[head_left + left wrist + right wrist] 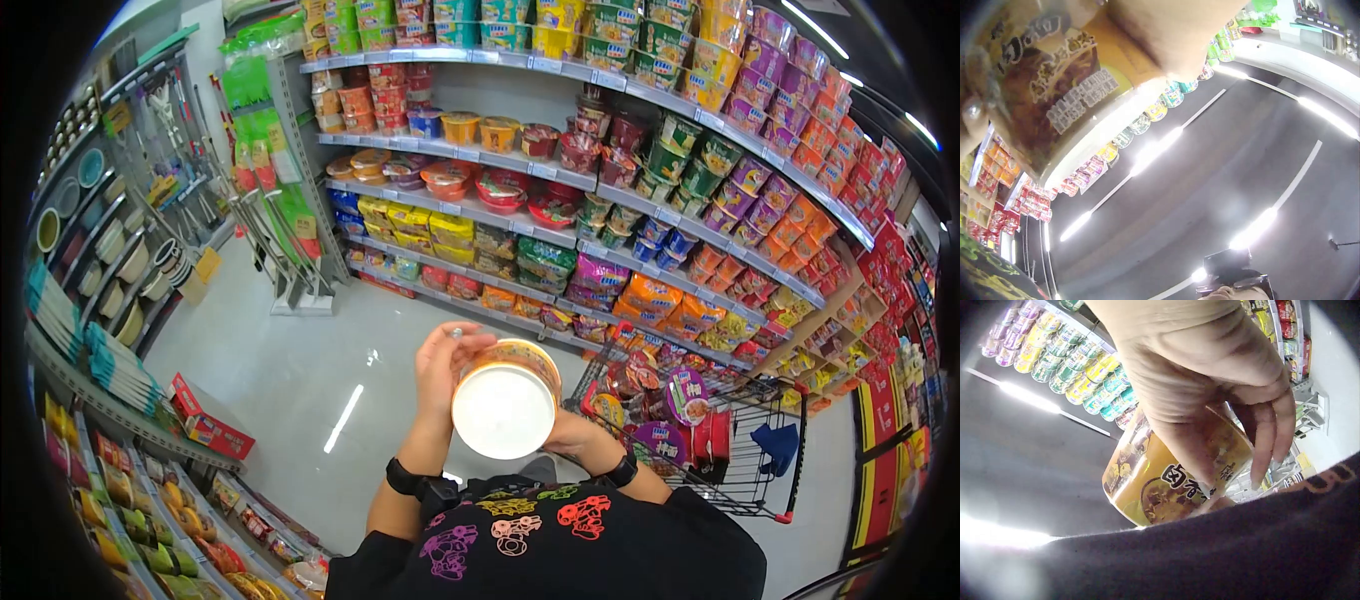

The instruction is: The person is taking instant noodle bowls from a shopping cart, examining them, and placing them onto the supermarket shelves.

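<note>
An orange-brown noodle tub (pixel 548 364) is held between both hands, its white round end (pixel 503 411) facing up toward the head camera. At the tub's left side my left hand (pixel 437 372), with a ring on one finger, grips it with bent fingers. My right hand (pixel 572 432) holds the lower right side, partly hidden by the tub. In the left wrist view, printed text shows on the tub (pixel 1063 81) beside my left hand (pixel 1166 34). The right wrist view has the thumb of my right hand (pixel 1210 381) against the yellow tub wall (pixel 1166 481).
Shelves (pixel 480 205) of noodle tubs and packets curve across the front and right. A cart (pixel 745 480) with tubs, a red box and a blue item stands at the right. At the left are basin shelves, mops and a red box (pixel 208 425) by the lower shelf.
</note>
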The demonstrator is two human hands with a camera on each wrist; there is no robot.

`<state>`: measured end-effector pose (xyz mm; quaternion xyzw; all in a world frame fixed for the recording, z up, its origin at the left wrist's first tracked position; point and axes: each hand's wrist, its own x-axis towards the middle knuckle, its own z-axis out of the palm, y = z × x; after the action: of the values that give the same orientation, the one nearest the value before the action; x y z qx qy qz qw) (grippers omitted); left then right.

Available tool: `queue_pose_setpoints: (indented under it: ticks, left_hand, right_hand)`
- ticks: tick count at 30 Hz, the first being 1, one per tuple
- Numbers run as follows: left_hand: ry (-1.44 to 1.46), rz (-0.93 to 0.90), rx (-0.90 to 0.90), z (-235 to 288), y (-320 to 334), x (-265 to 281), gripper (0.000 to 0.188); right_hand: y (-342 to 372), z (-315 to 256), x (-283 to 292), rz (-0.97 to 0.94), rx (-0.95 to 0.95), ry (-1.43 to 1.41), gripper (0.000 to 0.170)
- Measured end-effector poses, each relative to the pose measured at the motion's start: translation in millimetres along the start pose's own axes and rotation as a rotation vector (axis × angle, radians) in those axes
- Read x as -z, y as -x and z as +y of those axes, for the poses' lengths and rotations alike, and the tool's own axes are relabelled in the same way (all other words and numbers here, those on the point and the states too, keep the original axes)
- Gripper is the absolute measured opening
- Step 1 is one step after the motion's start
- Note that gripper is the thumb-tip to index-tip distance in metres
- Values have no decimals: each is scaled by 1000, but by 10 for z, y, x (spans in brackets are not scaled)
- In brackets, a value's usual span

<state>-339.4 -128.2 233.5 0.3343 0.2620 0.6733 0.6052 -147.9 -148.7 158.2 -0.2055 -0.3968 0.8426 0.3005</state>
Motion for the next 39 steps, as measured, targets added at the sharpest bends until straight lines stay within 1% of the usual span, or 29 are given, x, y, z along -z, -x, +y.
queue_pose_setpoints:
  ticks: [1, 4, 6, 8, 12, 17, 19, 22, 24, 26, 29, 32, 38, 39]
  left_hand:
    - [40, 12, -7, -7, -16, 17, 24]
    - [-35, 9, -75, 20, 3, 6, 25]
    - [-69, -6, -69, 38, 0, 37, 25]
    - [-65, -1, -95, 80, 3, 40, 25]
    - [-69, -23, -122, 124, 5, 121, 25]
    - [-79, -123, -137, 196, 42, 187, 26]
    - [-78, -163, -179, 179, 43, 223, 25]
    - [-138, -189, -233, 192, 44, 213, 22]
    - [-181, -180, -276, 221, 75, 196, 20]
    - [-208, -160, -335, 251, 101, 193, 17]
    - [-164, -156, -368, 276, 105, 182, 14]
    - [-170, -186, -371, 299, 119, 166, 13]
    - [-184, -170, -363, 299, 177, 69, 13]
    - [-179, -194, -374, 295, 178, 68, 13]
  right_hand:
    - [-25, 52, 34, 10, 2, -29, 62]
    - [-66, 42, -28, -127, -22, -161, 59]
    - [-110, -52, -190, -168, -21, -151, 61]
    - [-162, -28, -206, -199, -46, -213, 62]
    - [-238, -50, -246, -223, -41, -168, 63]
    - [-299, 103, -158, -141, -29, -97, 61]
    - [-315, 76, -200, -113, -42, -67, 63]
    - [-325, 117, -216, 11, 37, 109, 63]
    - [-339, 131, -221, 61, 80, 205, 63]
    - [-349, 117, -232, 69, 112, 257, 63]
    - [-352, 101, -230, 60, 138, 303, 63]
    - [-337, 97, -226, 57, 153, 336, 63]
    - [-279, 58, -213, 36, 171, 380, 63]
    - [-265, 54, -213, 30, 170, 388, 63]
